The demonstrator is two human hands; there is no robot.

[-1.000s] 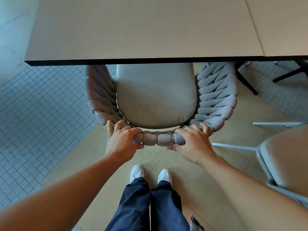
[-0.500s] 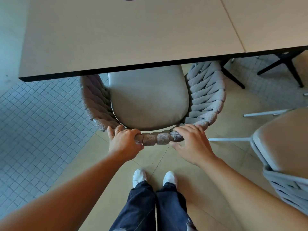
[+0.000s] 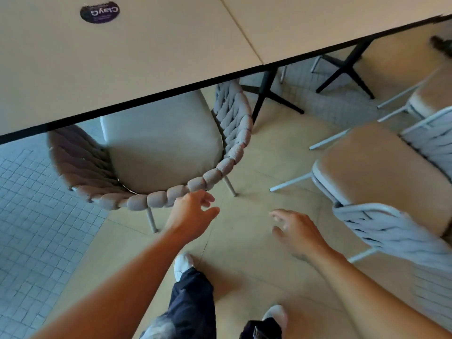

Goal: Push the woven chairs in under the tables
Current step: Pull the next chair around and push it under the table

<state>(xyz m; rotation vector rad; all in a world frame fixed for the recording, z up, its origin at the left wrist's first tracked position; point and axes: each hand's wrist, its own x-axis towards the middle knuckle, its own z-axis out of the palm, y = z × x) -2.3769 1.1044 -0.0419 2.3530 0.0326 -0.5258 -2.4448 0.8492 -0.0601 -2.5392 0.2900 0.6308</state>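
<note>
Both hands have come off the back rim of the woven chair (image 3: 159,148), which they were holding a moment ago, and the view has turned to the right. Nearest, two white shoes (image 3: 182,264) and dark trousers (image 3: 193,302) are over the beige floor (image 3: 256,172). The left hand (image 3: 193,216) hangs just beside the back rim of the chair. Its grip is wide, with relaxed fingers holding nothing, and I cannot tell if the fingertips touch the rope. The right hand (image 3: 298,228) is in the air above the floor, apart from both chairs, and its grip is also wide and empty. The woven chair stands with the front of its seat cushion under the near edge of the desk (image 3: 122,57), and its back is outside this edge. A second woven chair (image 3: 381,172) stands at the right, fully outside the desk edge. Farther in, a dark round sticker (image 3: 100,12) lies on the desk top, and a second desk (image 3: 318,23) joins the first on its right side.
</note>
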